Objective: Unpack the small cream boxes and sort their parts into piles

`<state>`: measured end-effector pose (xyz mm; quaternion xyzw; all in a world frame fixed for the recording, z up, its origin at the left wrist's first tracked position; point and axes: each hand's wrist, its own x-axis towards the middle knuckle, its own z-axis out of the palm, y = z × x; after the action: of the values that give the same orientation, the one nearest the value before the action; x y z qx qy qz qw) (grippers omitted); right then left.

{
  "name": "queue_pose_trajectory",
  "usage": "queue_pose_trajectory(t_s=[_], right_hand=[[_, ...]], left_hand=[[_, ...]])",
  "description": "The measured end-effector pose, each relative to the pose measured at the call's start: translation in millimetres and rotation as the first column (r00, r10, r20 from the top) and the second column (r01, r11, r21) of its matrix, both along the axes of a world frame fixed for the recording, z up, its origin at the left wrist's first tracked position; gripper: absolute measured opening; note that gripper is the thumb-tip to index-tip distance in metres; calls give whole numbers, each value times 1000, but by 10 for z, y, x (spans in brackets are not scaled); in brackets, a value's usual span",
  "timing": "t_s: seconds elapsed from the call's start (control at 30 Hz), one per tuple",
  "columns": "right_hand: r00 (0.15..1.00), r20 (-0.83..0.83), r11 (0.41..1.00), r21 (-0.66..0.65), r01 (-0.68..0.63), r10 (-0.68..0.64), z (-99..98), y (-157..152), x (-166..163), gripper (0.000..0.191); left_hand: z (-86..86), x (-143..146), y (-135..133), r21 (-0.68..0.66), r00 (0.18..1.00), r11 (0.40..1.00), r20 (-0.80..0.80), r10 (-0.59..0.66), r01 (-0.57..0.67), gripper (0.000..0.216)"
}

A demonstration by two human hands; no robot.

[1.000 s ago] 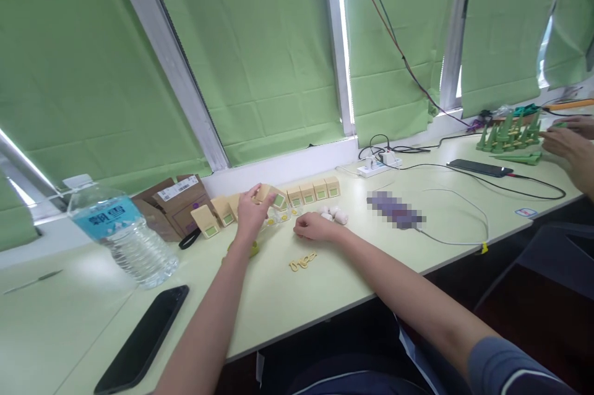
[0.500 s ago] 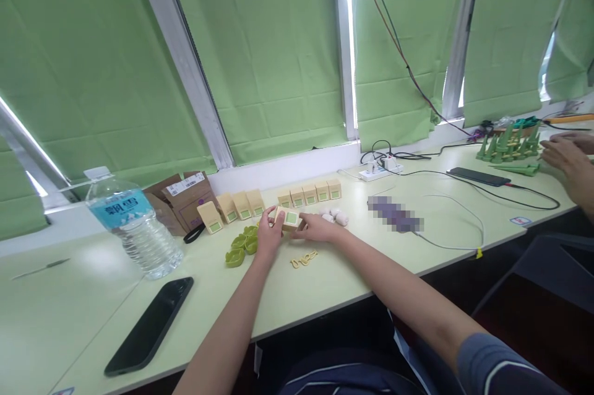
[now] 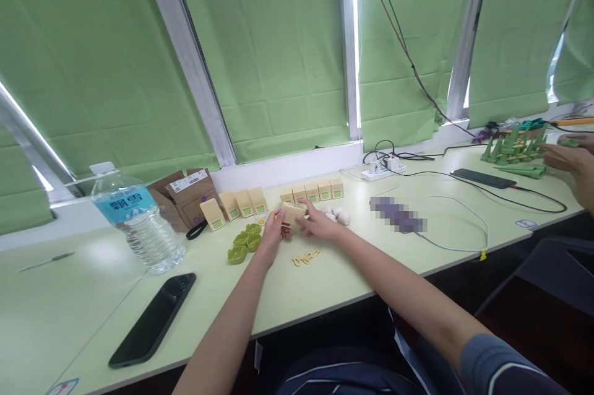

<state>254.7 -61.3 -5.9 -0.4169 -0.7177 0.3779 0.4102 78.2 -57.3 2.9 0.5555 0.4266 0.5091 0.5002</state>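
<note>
My left hand (image 3: 273, 235) and my right hand (image 3: 318, 225) both grip one small tan box (image 3: 293, 213) just above the pale green table (image 3: 325, 283). A small reddish piece (image 3: 285, 234) shows under the box between my hands. Behind them stands a row of alike tan boxes with green fronts: three at the left (image 3: 237, 204) and several at the right (image 3: 315, 190). Green ring-shaped pieces (image 3: 244, 244) lie left of my left hand. Yellow loops (image 3: 305, 257) lie in front of my hands, and small white lumps (image 3: 338, 215) lie to the right.
A water bottle (image 3: 134, 221) and a black phone (image 3: 153, 319) sit at the left, with brown cardboard boxes (image 3: 183, 194) behind. A power strip (image 3: 383, 170), cables and a second phone (image 3: 485, 177) lie to the right. Another person's hands (image 3: 568, 160) work by green cone pieces (image 3: 510, 144) at the far right.
My left hand took a tan box out of the back row and brought it nearer. My right hand joined it, and the box has been tipped over between both hands.
</note>
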Motion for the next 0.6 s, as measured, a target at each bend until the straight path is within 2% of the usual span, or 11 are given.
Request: queue_pose_trajectory(t_s=[0.13,0.23,0.3,0.37,0.47,0.53,0.6], right_hand=[[998,-62,999,-46,-26,23,1,4,-1,54],[997,-57,996,-73,-53,49,15,-21,9,62],[999,-4,998,-33,-50,49,28,-40,17,74],[996,81,997,68,-34,28,37,-48,23,79],[985,171,974,222,-35,-3,30,-33,25,67],[985,172,968,250,-23,-21,13,-15,24,64],[989,147,978,211,-4,-28,-5,-3,23,71]], left_hand=[[-1,-23,-9,32,993,997,-87,79,-76,54],[-6,-44,-26,28,979,992,-164,123,-120,53],[-4,-49,-44,23,968,990,-210,139,-137,53],[6,-45,-66,31,950,988,-272,155,-153,53],[25,-34,-93,77,914,985,-368,171,-153,51],[32,-28,-98,102,906,986,-391,161,-132,50],[29,-28,-88,113,917,988,-373,142,-107,49]])
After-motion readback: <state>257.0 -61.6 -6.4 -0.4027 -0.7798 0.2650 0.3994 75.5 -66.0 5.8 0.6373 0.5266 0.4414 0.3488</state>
